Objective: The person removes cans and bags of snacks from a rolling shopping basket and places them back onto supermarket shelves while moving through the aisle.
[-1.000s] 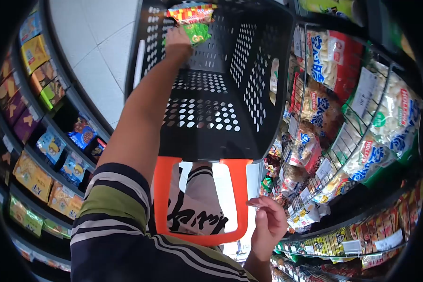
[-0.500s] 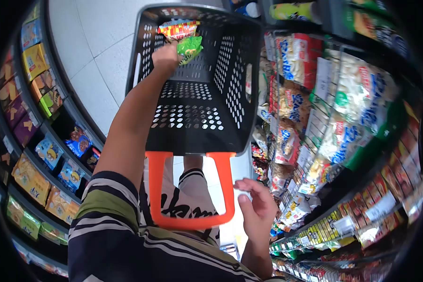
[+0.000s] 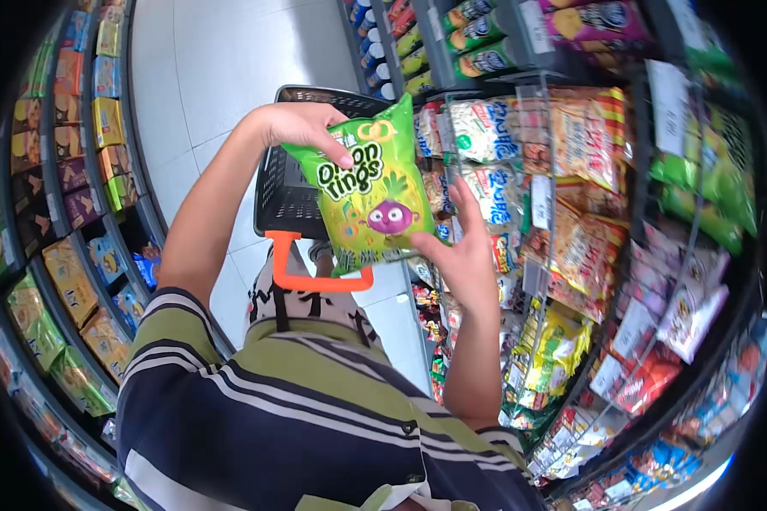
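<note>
A green bag of onion rings (image 3: 366, 183), printed with a purple cartoon onion, is raised in front of me, partly covering the basket. My left hand (image 3: 307, 132) grips its upper left side, thumb across the front and the other fingers behind. Beside the bag's lower right edge, my right hand (image 3: 464, 247) is open, with its thumb overlapping the edge and its fingers stretched upward and apart. Whether it bears any of the bag's weight, I cannot tell. Below and behind the bag is the black shopping basket (image 3: 273, 200) with its orange handle (image 3: 315, 281) toward me.
Shelves of boxed and bagged snacks (image 3: 68, 285) run along my left. On the right, a wire rack carries hanging snack bags (image 3: 584, 247) close to my right arm. Green and purple packs (image 3: 486, 38) stand farther up. Pale floor tiles (image 3: 204, 60) stretch ahead.
My left hand has come up out of the basket with the green bag. My right hand has risen to the bag's edge. The basket now shows smaller, farther below, and the view has shifted.
</note>
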Demonstrator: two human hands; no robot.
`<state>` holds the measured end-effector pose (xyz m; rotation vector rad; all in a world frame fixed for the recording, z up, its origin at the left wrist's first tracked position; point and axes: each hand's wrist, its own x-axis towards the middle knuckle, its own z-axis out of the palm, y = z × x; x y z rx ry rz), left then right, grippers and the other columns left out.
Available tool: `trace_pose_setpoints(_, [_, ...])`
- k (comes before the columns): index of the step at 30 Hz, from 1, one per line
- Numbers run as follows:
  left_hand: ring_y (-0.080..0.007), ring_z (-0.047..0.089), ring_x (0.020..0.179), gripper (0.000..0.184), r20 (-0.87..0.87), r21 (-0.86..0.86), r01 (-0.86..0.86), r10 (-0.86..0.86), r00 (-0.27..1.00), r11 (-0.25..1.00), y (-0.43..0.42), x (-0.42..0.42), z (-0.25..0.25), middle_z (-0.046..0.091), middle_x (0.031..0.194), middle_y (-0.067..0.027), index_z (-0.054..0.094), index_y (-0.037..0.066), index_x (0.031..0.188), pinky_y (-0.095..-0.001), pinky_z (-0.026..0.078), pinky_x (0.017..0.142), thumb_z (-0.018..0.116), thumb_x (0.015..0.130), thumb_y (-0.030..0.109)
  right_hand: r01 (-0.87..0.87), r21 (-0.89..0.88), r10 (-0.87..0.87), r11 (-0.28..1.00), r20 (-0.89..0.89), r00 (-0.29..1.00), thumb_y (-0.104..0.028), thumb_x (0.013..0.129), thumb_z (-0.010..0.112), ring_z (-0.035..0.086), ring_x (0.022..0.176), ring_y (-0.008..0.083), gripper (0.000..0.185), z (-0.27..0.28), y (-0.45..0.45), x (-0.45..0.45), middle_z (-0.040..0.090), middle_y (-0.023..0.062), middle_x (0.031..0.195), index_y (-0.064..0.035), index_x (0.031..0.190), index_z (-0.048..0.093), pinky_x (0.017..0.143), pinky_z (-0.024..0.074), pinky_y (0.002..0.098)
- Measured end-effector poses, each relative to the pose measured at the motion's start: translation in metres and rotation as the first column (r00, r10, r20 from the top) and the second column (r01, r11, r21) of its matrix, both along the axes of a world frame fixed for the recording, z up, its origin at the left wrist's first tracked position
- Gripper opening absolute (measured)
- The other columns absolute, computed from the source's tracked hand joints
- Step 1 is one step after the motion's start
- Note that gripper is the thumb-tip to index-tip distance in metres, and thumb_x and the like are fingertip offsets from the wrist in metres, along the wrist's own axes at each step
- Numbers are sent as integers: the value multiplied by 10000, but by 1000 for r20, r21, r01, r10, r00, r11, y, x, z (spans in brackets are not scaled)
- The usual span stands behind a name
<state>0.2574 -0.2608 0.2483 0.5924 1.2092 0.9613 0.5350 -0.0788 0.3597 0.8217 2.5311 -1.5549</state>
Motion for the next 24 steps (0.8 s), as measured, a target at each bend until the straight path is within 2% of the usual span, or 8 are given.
trace_pose_setpoints(3, [-123, 723, 950, 488, 15, 55, 51, -52, 999, 997, 7, 36, 63, 773, 1074, -71, 704, -17, 1212, -295, 587, 854, 883, 803, 181, 25, -323, -11, 946, 43, 999, -211, 703, 957, 557, 1347, 287, 1173, 31, -8, 14, 552, 260, 1467, 54, 1602, 252, 1122, 441, 387])
trace_pose_setpoints(5, [-111, 719, 934, 467, -93, 83, 127, -119, 988, 988, 11, 53, 90, 776, 1042, -58, 709, -19, 1213, -277, 577, 847, 850, 851, 241, 17, -359, 3, 933, 53, 999, -177, 700, 956, 606, 1269, 256, 1136, 44, -12, 26, 606, 213, 1399, 50, 1589, 287, 1072, 483, 365])
trace_pose_setpoints(9, [-98, 694, 993, 477, -209, 140, -69, 98, 973, 988, 7, 81, 103, 763, 1080, -35, 706, 25, 1278, -256, 542, 894, 737, 956, 375, 59, -439, -72, 897, -12, 997, -29, 730, 906, 669, 1123, 182, 928, 50, -13, 57, 679, 117, 1261, 37, 1511, 411, 967, 551, 329])
trace_pose_setpoints(12, [-145, 701, 1059, 510, -10, 141, -395, 401, 916, 908, -12, 103, 107, 753, 1144, -50, 690, 64, 1317, -329, 556, 944, 697, 978, 445, 124, -443, -167, 888, -59, 984, 36, 763, 859, 696, 1071, 171, 812, 58, -13, 73, 696, 106, 1227, 32, 1467, 455, 920, 579, 321])
trace_pose_setpoints(13, [-164, 674, 1149, 616, 82, 158, -421, 413, 907, 893, -18, 109, 105, 702, 1275, -60, 555, 94, 1469, -366, 530, 1024, 682, 989, 459, 145, -447, -195, 883, -68, 978, 44, 767, 854, 702, 1061, 171, 798, 58, -11, 77, 699, 106, 1219, 31, 1460, 459, 912, 583, 318])
trace_pose_setpoints(16, [-174, 612, 1262, 757, 321, 319, -629, 544, 776, 709, -15, 156, 94, 629, 1395, -70, 400, 115, 1568, -362, 495, 1072, 700, 976, 478, 183, -480, -272, 858, -123, 954, 67, 787, 828, 714, 1042, 172, 753, 57, -8, 84, 704, 111, 1210, 35, 1445, 461, 888, 593, 310])
trace_pose_setpoints(17, [-177, 555, 1332, 835, 261, 282, -611, 554, 791, 740, -15, 167, 93, 563, 1470, -76, 317, 117, 1599, -368, 470, 1100, 716, 964, 482, 177, -481, -281, 859, -153, 947, 69, 791, 824, 712, 1045, 172, 753, 55, -7, 85, 703, 112, 1212, 38, 1447, 456, 889, 593, 310])
trace_pose_setpoints(24, [-202, 595, 1288, 891, 323, 247, -650, 571, 755, 719, 7, 204, 104, 596, 1422, -80, 374, 50, 1550, -370, 490, 1082, 873, 848, 277, 159, -494, -318, 855, -257, 912, 28, 799, 844, 697, 1074, 168, 741, 62, -7, 75, 695, 109, 1233, 40, 1435, 465, 918, 582, 321])
